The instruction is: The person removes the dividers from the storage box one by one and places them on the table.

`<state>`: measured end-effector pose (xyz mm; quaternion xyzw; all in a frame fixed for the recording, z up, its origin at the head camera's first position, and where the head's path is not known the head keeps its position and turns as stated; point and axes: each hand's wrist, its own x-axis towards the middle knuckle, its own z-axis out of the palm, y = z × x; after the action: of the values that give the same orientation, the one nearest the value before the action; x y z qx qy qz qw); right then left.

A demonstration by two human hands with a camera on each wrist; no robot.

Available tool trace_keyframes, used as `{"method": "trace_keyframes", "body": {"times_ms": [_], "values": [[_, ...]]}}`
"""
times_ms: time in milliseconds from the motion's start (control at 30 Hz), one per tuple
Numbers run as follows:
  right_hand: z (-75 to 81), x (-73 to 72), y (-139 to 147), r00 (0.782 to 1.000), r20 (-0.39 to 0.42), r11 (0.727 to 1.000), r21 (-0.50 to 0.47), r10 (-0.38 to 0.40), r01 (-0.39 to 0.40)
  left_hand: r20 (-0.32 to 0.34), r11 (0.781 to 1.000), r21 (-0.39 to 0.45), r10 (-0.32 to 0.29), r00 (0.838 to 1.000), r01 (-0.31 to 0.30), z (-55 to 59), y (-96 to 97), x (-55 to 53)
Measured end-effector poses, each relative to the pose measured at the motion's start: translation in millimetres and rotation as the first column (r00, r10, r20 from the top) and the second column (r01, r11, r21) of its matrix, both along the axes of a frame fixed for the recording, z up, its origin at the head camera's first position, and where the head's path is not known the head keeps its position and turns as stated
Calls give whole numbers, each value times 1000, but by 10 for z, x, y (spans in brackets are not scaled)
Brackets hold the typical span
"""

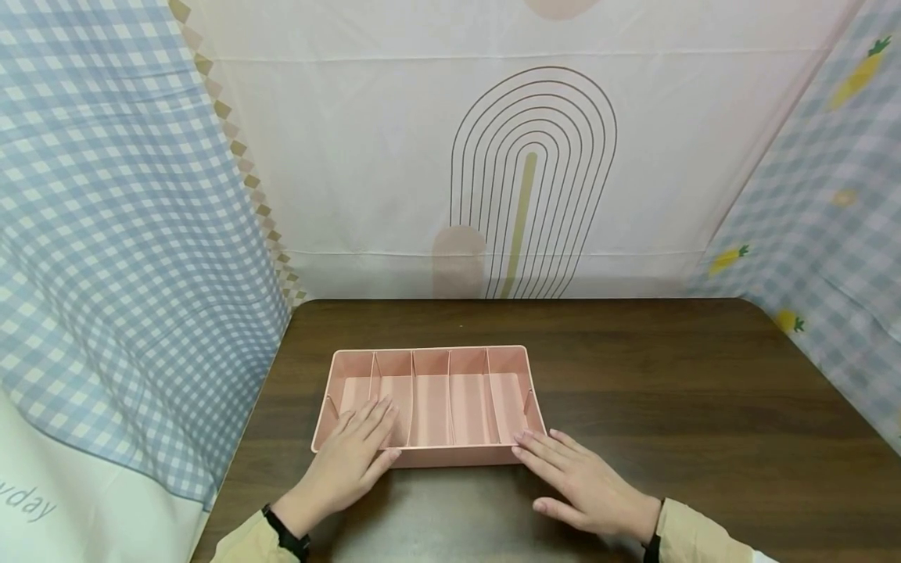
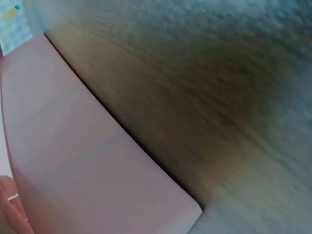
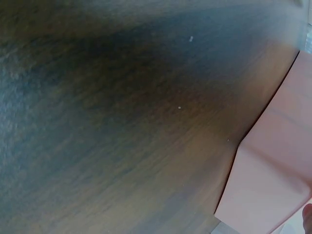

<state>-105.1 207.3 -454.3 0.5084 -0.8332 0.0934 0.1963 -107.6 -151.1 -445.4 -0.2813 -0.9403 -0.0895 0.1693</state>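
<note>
A shallow pink divided tray (image 1: 431, 456) lies on the brown wooden table, with several compartments and nothing lying in the ones that show. My left hand (image 1: 345, 463) reaches over its front rim near the left end, straight fingers overlapping the left compartments and the thumb at the outside of the front wall. At the front right corner, my right hand (image 1: 580, 481) has its fingertips right at the rim, fingers extended and thumb spread apart. In the left wrist view the outer wall (image 2: 92, 146) of the tray fills the left side. The right wrist view catches a tray corner (image 3: 273, 175).
The dark wooden table (image 1: 669, 391) extends past the tray to the right and behind. A white patterned cloth (image 1: 366, 156) hangs along the back edge. Blue checked cloths hang at the left (image 1: 134, 195) and right (image 1: 831, 234) sides.
</note>
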Motion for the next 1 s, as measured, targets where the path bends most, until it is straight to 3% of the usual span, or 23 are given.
{"method": "trace_keyframes", "body": {"times_ms": [233, 667, 1000], "values": [[-3, -2, -5, 1000, 0, 1000, -11, -2, 2, 29, 997, 0, 80, 996, -80, 0, -71, -38], [-1, -8, 1, 1000, -5, 1000, -21, -17, 17, 73, 973, 25, 227, 971, -229, 17, -144, -123], [5, -7, 3, 1000, -10, 1000, -23, -20, 20, 136, 962, 59, 255, 957, -265, 15, -187, -200]]}}
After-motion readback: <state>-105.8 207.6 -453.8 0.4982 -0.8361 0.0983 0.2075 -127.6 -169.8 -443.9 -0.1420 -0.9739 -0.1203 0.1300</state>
